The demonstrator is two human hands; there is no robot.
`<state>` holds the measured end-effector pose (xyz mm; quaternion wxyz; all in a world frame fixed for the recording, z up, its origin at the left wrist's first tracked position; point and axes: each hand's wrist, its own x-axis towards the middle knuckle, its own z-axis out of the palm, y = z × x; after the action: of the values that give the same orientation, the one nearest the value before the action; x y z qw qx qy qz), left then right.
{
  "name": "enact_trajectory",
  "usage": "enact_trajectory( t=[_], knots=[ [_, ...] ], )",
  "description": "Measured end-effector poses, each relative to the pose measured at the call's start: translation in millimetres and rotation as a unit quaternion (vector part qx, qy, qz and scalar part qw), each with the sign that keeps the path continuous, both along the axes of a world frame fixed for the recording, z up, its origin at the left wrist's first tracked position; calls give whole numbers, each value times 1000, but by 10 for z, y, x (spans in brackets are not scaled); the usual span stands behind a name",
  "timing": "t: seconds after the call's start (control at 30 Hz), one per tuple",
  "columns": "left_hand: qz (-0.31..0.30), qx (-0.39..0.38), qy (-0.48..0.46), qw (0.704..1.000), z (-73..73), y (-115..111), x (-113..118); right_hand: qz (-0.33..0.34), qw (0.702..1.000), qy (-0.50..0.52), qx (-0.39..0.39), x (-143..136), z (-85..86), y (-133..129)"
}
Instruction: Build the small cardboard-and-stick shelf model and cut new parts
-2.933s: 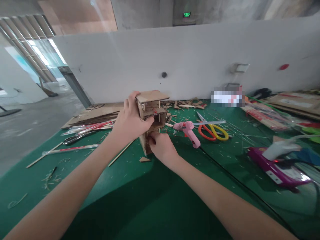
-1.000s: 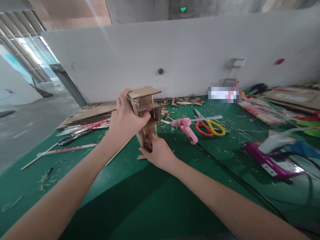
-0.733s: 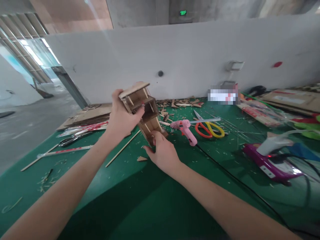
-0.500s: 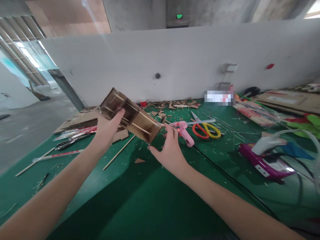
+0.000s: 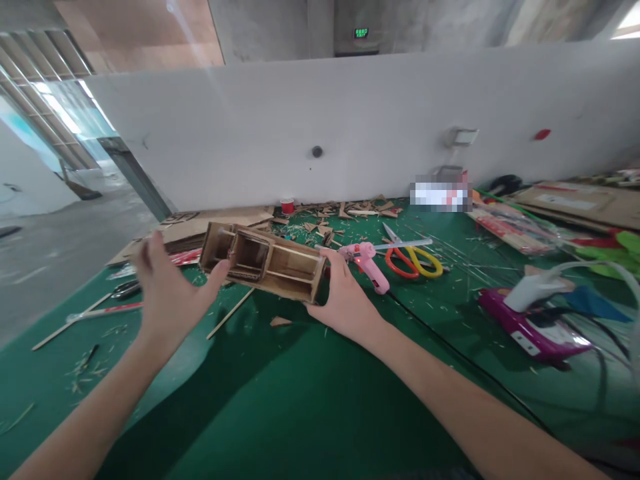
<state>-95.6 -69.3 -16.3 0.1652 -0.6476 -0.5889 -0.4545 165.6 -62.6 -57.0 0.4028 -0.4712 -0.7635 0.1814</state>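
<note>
A long cardboard box with open compartments and thin sticks across it (image 5: 293, 289) is held above the green table (image 5: 280, 413). My right hand (image 5: 345, 293) grips its right end between thumb and fingers. Beside the box's left end, my left hand (image 5: 175, 293) has its fingers spread, somewhat blurred, with the thumb near the box edge. A pink glue gun (image 5: 369, 267) lies just past my right hand. Next to it rest scissors with red and yellow handles (image 5: 413, 261).
Flat cardboard sheets (image 5: 220, 223) lie at the back left, cardboard scraps (image 5: 350, 210) along the white wall (image 5: 250, 133). A purple power strip (image 5: 533, 330) with plugs and cables sits at the right. Thin sticks (image 5: 231, 313) and a red-labelled cup (image 5: 287, 206) are also on the table.
The box has turned to nearly level, its left end coming down. My left hand has let go of it and moved left, fingers opened. My right hand now grips the right end.
</note>
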Motion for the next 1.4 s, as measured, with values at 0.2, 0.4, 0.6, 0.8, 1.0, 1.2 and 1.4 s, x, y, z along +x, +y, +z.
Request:
enact_trajectory(
  t=[0.2, 0.4, 0.6, 0.8, 1.0, 1.2, 1.4],
  knots=[
    [-176, 43, 458, 870, 35, -229, 456, 4, 1000, -2, 25, 6, -60, 29],
    [-164, -19, 509, 845, -91, 38, 784, 13, 999, 8, 33, 29, -77, 50],
    [-167, -43, 536, 826, -149, 97, 716, 29, 998, 2, 53, 35, -83, 63],
    [-180, -59, 543, 818, -173, 104, 722, 26, 998, -10, 51, 40, -72, 58],
    [-184, -64, 536, 821, -175, 105, 718, 30, 998, -14, 50, 53, -61, 61],
    [-180, -68, 537, 821, -161, 102, 719, 28, 998, -17, 59, 57, -78, 72],
    [-180, -64, 541, 819, -168, 117, 718, 31, 998, -21, 55, 58, -79, 80]
  ],
)
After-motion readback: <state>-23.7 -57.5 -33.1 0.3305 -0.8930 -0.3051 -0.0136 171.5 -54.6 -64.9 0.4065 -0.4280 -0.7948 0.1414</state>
